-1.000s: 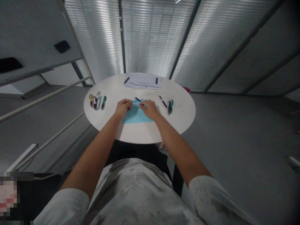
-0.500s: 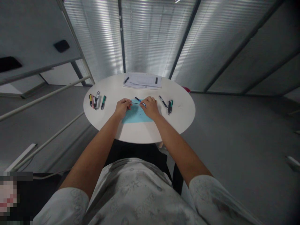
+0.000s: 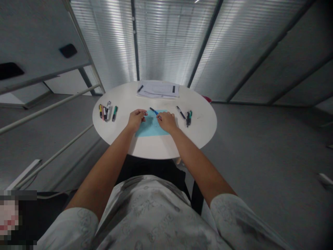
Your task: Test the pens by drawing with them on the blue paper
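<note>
A light blue sheet (image 3: 152, 129) lies on the round white table (image 3: 153, 149). Over its left edge is my left hand (image 3: 136, 119), fingers bent and drawn together; what they hold, if anything, is too small to make out. My right hand (image 3: 167, 121) is over the sheet's right side, its fingertips pinched on something too small to identify. Between the hands, a blue pen (image 3: 154, 111) with a dark end lies slanted across the sheet's top edge, its lower end beside my right fingertips.
Several markers (image 3: 104, 113) and a green pen (image 3: 114, 114) lie at the left. Papers (image 3: 158, 91) with a dark pen are at the back. A black and white pen (image 3: 181, 113) and green and black pens (image 3: 189, 118) lie at the right.
The thin dark line that stretched between my two hands is no longer visible. My right fingers have shifted slightly, and more of the blue pen shows.
</note>
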{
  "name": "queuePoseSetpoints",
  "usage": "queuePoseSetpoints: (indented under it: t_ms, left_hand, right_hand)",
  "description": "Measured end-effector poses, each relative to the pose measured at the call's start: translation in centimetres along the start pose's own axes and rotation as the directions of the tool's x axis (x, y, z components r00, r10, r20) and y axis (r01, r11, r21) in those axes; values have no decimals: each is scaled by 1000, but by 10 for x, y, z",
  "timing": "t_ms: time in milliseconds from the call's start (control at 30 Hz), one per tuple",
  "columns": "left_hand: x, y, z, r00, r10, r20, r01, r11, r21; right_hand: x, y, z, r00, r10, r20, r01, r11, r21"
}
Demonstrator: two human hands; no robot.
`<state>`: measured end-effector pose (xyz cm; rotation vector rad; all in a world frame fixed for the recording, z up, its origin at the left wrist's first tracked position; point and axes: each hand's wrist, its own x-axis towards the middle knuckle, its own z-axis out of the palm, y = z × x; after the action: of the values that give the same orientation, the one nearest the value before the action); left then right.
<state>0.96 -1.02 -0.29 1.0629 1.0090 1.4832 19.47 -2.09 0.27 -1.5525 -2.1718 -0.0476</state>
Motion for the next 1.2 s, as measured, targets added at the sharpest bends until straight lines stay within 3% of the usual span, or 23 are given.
queuePoseSetpoints:
  t_ms: [167, 233, 333, 433, 533, 633, 800, 1200]
  left_hand:
    - [-6, 1, 5, 999, 22, 37, -28, 983, 181]
    - [-9, 0, 7, 990, 97, 101, -126, 933, 337]
    - [-12, -1, 8, 943, 232, 237, -327, 766, 553]
    - [-15, 0, 8, 903, 246, 352, -429, 526, 734]
    - [-18, 3, 9, 907, 211, 364, -413, 286, 865]
    - [-21, 4, 9, 925, 194, 327, -361, 179, 915]
    - [-21, 0, 7, 935, 167, 313, -345, 222, 912]
    - [-11, -7, 2, 942, 247, 229, -331, 546, 770]
  right_hand:
    - [1, -1, -2, 1000, -4, 13, 4, 1000, 24]
    - [1, -1, -2, 1000, -13, -1, 13, 999, 43]
    - [1, 0, 0, 1000, -10, 3, 9, 997, 72]
    - [3, 4, 4, 1000, -2, 1, 2, 993, 117]
    - [6, 9, 7, 999, 17, -29, -11, 985, 173]
    - [10, 15, 10, 998, 49, -49, -37, 974, 224]
    - [14, 21, 12, 991, 99, -94, -70, 958, 277]
    - [15, 26, 9, 976, 173, -134, -118, 931, 344]
